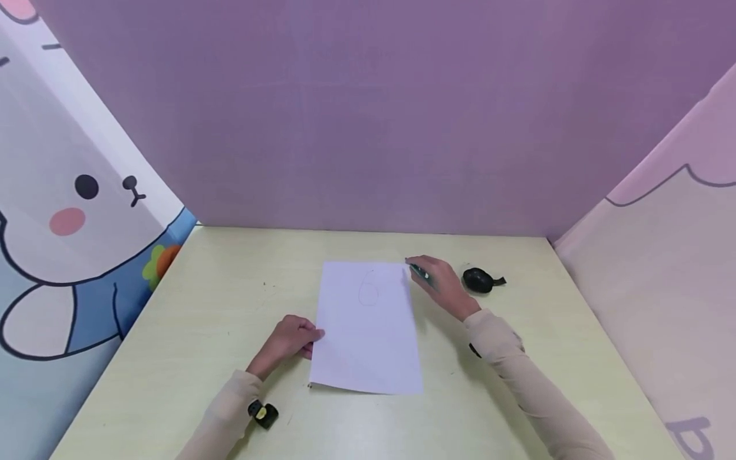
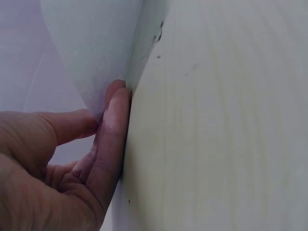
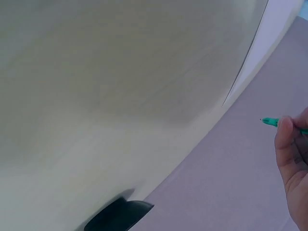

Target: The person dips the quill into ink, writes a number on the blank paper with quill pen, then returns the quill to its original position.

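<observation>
A white sheet of paper [image 1: 368,351] lies on the table, with a thin line drawing shaped like a 6 [image 1: 368,291] on its upper half. At its left edge, my left hand [image 1: 289,337] pinches the paper, thumb on top and fingers underneath, as the left wrist view also shows. My right hand [image 1: 441,283] is raised by the paper's upper right corner. It holds a green pen [image 3: 270,121] between thumb and fingers, the tip pointing away from the sheet in the right wrist view.
A black rounded object with a short tail [image 1: 478,280] lies on the pale wooden table [image 1: 190,358], right of my right hand. Behind the table rises a purple wall [image 1: 368,128]. Printed panels flank both sides. Small dark specks mark the tabletop.
</observation>
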`<state>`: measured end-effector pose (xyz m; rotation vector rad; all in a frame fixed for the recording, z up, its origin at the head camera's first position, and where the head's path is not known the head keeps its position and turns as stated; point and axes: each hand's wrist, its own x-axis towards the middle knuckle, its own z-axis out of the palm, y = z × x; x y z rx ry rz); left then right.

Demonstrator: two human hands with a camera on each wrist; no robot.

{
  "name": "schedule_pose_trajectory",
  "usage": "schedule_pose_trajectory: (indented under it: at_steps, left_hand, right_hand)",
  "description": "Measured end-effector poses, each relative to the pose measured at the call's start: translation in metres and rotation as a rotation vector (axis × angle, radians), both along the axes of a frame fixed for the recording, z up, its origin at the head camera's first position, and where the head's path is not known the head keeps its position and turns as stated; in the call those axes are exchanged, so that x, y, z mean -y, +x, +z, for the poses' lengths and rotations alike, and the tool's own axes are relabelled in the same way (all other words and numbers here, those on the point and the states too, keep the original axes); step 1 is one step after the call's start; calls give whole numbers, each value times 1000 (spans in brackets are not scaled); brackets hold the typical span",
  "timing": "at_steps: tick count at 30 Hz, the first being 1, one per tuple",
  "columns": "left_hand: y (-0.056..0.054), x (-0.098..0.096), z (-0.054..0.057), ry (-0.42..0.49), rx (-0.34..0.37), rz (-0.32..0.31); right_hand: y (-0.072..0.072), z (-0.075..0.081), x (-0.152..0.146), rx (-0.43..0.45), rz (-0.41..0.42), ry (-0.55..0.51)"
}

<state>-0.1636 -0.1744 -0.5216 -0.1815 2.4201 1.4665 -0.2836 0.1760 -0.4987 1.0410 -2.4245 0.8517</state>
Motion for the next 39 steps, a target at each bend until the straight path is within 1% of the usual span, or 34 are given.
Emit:
schedule_pose_trajectory:
  at_steps: [4,9,14,19,21,28,34,37,39]
  left_hand:
    - [0,0,0,0,2,-5]
    - [0,-1,0,-7,3,-8]
    - [0,-1,1,-3,-6,-14]
    - [0,-1,2,0,-2,-12]
    - [0,-1,2,-1,2,-10]
    - [1,1,1,-9,4,-9]
    - [1,2,0,-5,0,-10]
    - [0,3,-1,-9,1,-7]
    - [0,4,-1,-12,-2,-9]
  right_hand:
    - [-3,-1,-4,-47,-46,52]
    - [-4,-1,-7,-71,-96,124]
    - [-2,-1,-11,-69,-103,126]
    - [-2,-1,-18,-54,-71,106]
    - [-1,0,-21,-29,-55,100]
    - [5,5,-33,122,-30,103]
    - [7,7,-41,248,6,108]
    - [6,7,-43,287,33,117]
    - [7,6,-42,288,46,138]
